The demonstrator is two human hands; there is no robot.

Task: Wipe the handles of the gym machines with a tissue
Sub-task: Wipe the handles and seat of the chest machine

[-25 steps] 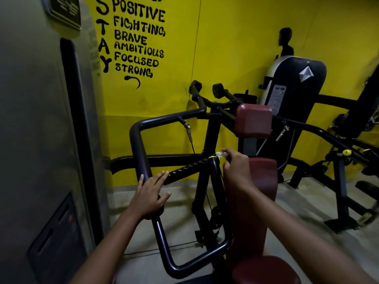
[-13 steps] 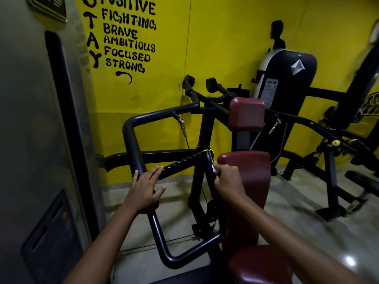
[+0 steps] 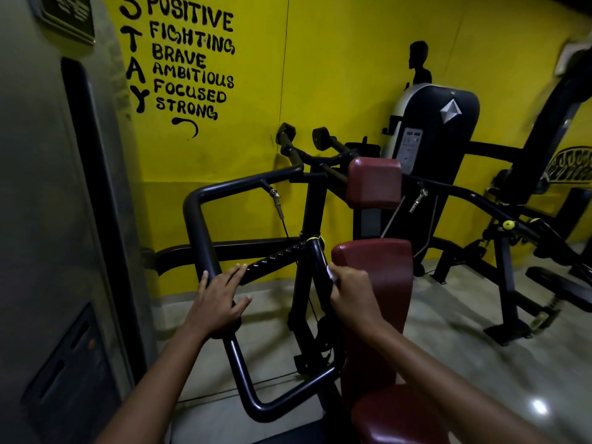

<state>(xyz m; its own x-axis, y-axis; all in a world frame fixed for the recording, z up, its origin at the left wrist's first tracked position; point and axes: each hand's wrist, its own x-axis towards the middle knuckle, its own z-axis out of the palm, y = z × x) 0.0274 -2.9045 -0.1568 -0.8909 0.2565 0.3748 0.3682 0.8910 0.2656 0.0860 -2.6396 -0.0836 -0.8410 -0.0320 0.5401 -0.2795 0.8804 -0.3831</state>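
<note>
1. Right hand [image 3: 350,291] is wrapped around the upright black handle [image 3: 318,267] with the white tissue [image 3: 331,273] pinched between fingers and bar. Only a sliver of it pokes out at the hand's 11 o'clock.
2. Left hand [image 3: 217,299] lies flat on the outer frame tube [image 3: 205,248], fingers straight toward 1 o'clock, not gripping. My guess is it's steadying the arm so it won't swing.
3. Red chest pad [image 3: 381,277] sits just beside the wiping hand at 3 o'clock, so it's tight in there.
</note>
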